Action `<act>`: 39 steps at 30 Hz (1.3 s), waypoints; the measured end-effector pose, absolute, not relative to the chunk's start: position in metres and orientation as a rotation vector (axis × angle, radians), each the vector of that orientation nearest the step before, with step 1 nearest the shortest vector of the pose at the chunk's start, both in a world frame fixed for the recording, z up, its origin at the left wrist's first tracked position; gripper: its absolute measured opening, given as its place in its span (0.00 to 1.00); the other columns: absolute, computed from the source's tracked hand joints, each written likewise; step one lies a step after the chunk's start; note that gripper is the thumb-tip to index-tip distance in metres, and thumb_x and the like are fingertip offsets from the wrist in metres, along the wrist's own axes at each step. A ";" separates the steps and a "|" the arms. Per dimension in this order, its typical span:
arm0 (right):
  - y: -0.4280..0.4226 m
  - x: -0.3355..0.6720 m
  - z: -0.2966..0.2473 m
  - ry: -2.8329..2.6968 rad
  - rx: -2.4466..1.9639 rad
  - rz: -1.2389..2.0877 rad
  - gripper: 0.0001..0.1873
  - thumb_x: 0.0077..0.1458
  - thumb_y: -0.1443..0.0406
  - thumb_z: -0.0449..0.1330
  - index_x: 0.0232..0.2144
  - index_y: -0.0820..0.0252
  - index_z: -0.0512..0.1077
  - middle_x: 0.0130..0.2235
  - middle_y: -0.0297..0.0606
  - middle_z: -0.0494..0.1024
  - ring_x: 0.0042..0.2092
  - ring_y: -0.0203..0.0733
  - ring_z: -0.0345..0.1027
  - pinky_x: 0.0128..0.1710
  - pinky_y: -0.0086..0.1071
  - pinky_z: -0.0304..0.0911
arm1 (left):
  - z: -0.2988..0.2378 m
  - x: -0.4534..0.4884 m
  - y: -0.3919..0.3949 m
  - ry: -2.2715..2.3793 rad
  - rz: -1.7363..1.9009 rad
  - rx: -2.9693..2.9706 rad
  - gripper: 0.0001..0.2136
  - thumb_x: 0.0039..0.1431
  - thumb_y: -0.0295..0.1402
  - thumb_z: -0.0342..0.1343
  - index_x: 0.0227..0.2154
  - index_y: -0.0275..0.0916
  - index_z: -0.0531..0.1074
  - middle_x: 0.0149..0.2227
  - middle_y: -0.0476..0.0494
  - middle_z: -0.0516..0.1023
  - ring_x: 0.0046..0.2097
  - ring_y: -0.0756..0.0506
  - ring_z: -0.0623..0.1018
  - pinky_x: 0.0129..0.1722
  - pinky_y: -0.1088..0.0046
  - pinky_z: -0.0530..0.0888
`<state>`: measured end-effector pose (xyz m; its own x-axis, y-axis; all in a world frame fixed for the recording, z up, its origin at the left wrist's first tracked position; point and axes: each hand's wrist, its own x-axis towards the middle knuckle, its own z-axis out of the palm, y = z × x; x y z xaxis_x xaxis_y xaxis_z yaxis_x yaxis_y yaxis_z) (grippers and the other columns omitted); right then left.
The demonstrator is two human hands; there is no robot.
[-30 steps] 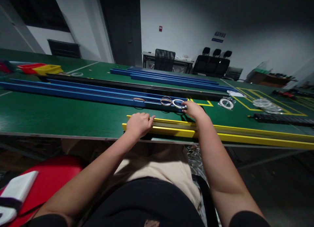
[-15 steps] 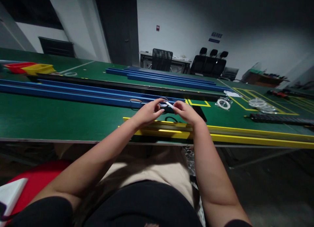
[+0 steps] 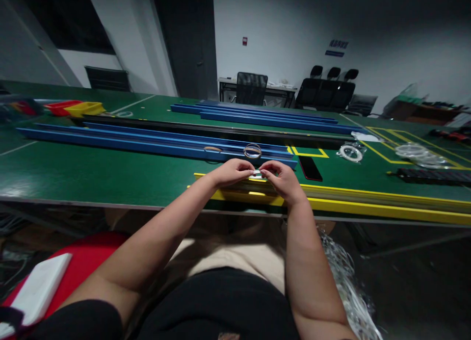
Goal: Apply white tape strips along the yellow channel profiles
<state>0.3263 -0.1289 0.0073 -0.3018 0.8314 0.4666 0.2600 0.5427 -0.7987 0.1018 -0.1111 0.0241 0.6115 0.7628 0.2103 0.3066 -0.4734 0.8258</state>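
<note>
Between my fingertips is a short white strip, its ends hidden by the fingers. My left hand pinches one end and my right hand the other, both above a yellow rail near the table's front edge. Just beyond the hands, a ring-shaped roll rests at the blue rail, apart from my fingers. A second, brownish ring lies to its left along the same rail.
A phone lies right of my hands. Further right are a bagged white coil, more clear-wrapped coils and a dark strip. Behind run a black rail and more blue rails. Yellow and red bins stand far left.
Both hands have come nearer to the table's front edge, still pinching the white strip. The ring-shaped roll that was at my left fingers now rests at the blue rail. The view has shifted left.
</note>
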 end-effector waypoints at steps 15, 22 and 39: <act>-0.128 0.325 0.010 -1.840 -0.867 0.800 0.13 0.59 0.54 0.65 0.40 0.57 0.78 0.41 0.39 0.81 0.43 0.43 0.75 0.46 0.36 0.69 | 0.019 0.098 -0.102 0.815 0.738 1.911 0.18 0.57 0.47 0.60 0.35 0.35 0.76 0.26 0.51 0.72 0.29 0.51 0.70 0.29 0.75 0.64; -0.126 0.324 0.008 -1.811 -0.899 0.813 0.17 0.56 0.51 0.66 0.39 0.57 0.77 0.40 0.39 0.82 0.42 0.43 0.76 0.47 0.37 0.71 | 0.019 0.099 -0.102 0.757 0.827 1.933 0.19 0.59 0.49 0.60 0.41 0.35 0.76 0.34 0.47 0.76 0.35 0.49 0.73 0.36 0.73 0.69; -0.127 0.322 0.001 -1.737 -0.914 0.781 0.18 0.50 0.50 0.71 0.36 0.55 0.79 0.38 0.40 0.83 0.40 0.45 0.78 0.43 0.38 0.74 | 0.016 0.101 -0.099 0.720 0.942 1.900 0.19 0.53 0.46 0.66 0.38 0.34 0.75 0.34 0.45 0.78 0.36 0.49 0.76 0.38 0.72 0.72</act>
